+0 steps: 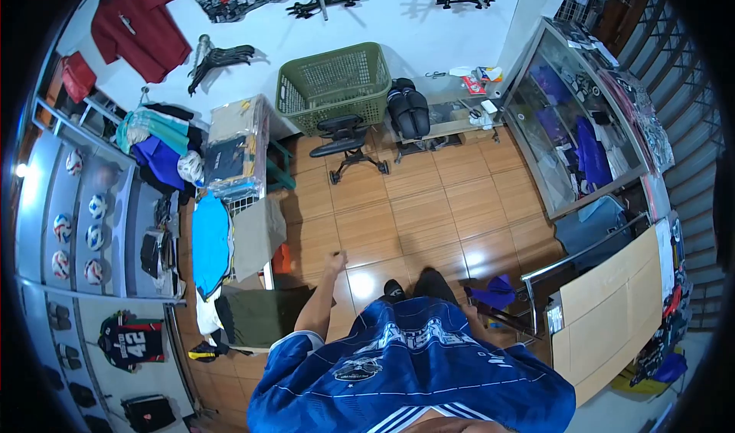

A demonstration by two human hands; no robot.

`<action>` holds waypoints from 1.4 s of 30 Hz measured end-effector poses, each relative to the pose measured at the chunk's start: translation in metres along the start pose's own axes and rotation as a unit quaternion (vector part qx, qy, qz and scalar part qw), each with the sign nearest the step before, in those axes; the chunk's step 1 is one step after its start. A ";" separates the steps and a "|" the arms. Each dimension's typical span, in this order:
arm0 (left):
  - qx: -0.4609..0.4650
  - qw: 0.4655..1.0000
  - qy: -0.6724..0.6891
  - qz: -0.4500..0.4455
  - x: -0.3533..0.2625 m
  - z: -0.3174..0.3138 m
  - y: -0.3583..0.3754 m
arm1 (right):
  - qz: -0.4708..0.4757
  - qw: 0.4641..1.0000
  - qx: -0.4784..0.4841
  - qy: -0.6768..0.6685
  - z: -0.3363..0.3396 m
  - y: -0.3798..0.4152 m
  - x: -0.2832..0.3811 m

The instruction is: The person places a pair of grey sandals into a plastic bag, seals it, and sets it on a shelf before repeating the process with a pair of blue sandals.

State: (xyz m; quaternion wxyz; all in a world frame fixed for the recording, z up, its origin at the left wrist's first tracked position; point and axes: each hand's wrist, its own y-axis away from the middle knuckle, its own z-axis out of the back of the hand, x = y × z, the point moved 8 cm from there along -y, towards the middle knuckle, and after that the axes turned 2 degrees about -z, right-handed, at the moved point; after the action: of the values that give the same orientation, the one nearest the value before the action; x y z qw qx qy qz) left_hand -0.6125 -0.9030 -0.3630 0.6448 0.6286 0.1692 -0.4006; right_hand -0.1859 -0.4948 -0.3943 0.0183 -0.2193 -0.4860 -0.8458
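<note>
My left hand [335,262] hangs out ahead of me over the tiled floor, its fingers curled in and nothing visible in them. Nearest to it is a low bench on the left with a grey-beige cloth [259,238] and a dark olive cloth [264,316] on it. My right hand [472,307] is low at my right side, small and dark in the view. A bunched purple cloth [494,291] lies right beside it; I cannot make out whether the fingers hold it.
A black swivel chair [342,146] stands ahead, before a green plastic basket [333,81]. On the right are a glass display case [576,123], a metal rail [582,255] and a cardboard-topped table [612,310]. Bright blue cloth [211,241] and shelves with balls [94,238] are left.
</note>
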 end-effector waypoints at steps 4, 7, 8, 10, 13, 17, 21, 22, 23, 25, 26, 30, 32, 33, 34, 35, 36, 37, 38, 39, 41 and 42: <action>0.003 0.999 0.024 -0.036 -0.065 -0.062 -0.009 | -0.031 0.999 -0.009 0.036 0.004 -0.024 0.019; 0.060 0.998 0.001 -0.010 -0.060 -0.110 -0.045 | -0.041 0.999 -0.004 0.034 0.011 -0.062 0.044; 0.086 0.996 -0.009 0.011 -0.052 -0.127 -0.056 | -0.043 0.999 -0.002 0.033 0.013 -0.077 0.053; 0.112 0.993 -0.008 0.026 -0.060 -0.154 -0.054 | -0.044 0.998 0.004 0.033 0.020 -0.109 0.072; 0.101 0.994 -0.006 -0.031 -0.052 -0.178 -0.109 | -0.032 0.999 0.011 0.021 0.040 -0.162 0.117; 0.071 0.994 -0.085 -0.017 -0.107 -0.211 -0.138 | 0.021 0.994 0.027 -0.105 0.058 -0.296 0.162; 0.047 0.997 0.053 0.018 -0.186 -0.255 -0.162 | -0.013 0.952 0.043 -0.303 0.143 -0.233 0.321; 0.068 0.996 0.050 0.015 -0.202 -0.268 -0.176 | 0.012 0.953 0.050 -0.298 0.161 -0.235 0.351; 0.090 0.995 0.048 0.012 -0.217 -0.282 -0.191 | 0.021 0.954 0.034 -0.298 0.178 -0.231 0.374; 0.129 0.990 0.051 0.013 -0.237 -0.310 -0.227 | 0.039 0.954 0.001 -0.297 0.201 -0.224 0.414; 0.146 0.988 0.057 0.017 -0.236 -0.326 -0.256 | 0.036 0.953 0.003 -0.301 0.204 -0.226 0.422; 0.158 0.983 0.077 0.057 -0.279 -0.383 -0.326 | 0.009 0.940 0.034 -0.340 0.192 -0.238 0.405; 0.138 0.983 0.089 0.080 -0.322 -0.407 -0.345 | -0.046 0.921 0.114 -0.369 0.168 -0.263 0.357; 0.139 0.982 0.080 0.100 -0.330 -0.418 -0.363 | -0.023 0.939 0.034 -0.341 0.164 -0.272 0.329; 0.140 0.980 0.071 0.121 -0.338 -0.427 -0.381 | -0.041 0.951 0.001 -0.307 0.160 -0.266 0.313; 0.141 0.979 0.075 0.130 -0.347 -0.435 -0.397 | -0.078 0.956 -0.011 -0.281 0.160 -0.246 0.312; 0.144 0.977 0.078 0.138 -0.356 -0.441 -0.413 | -0.111 0.958 -0.017 -0.262 0.158 -0.229 0.313; 0.147 0.975 0.082 0.146 -0.367 -0.453 -0.431 | -0.135 0.958 -0.018 -0.254 0.157 -0.215 0.319; 0.134 0.975 0.080 0.157 -0.381 -0.463 -0.449 | -0.156 0.956 -0.019 -0.248 0.157 -0.203 0.331; 0.117 0.975 0.076 0.170 -0.395 -0.467 -0.462 | -0.172 0.954 -0.020 -0.247 0.158 -0.194 0.340; 0.075 0.974 0.106 0.186 -0.420 -0.476 -0.486 | -0.198 0.948 -0.022 -0.249 0.160 -0.183 0.365; 0.087 0.965 0.151 0.196 -0.422 -0.485 -0.505 | -0.206 0.945 -0.023 -0.252 0.161 -0.182 0.381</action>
State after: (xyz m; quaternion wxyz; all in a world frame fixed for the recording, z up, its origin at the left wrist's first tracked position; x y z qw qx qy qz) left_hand -1.1047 -0.2594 -0.4739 0.6204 0.7565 0.1029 -0.1796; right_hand -0.5173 -0.1960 -0.3253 -0.2839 -0.3207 -0.4901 -0.7592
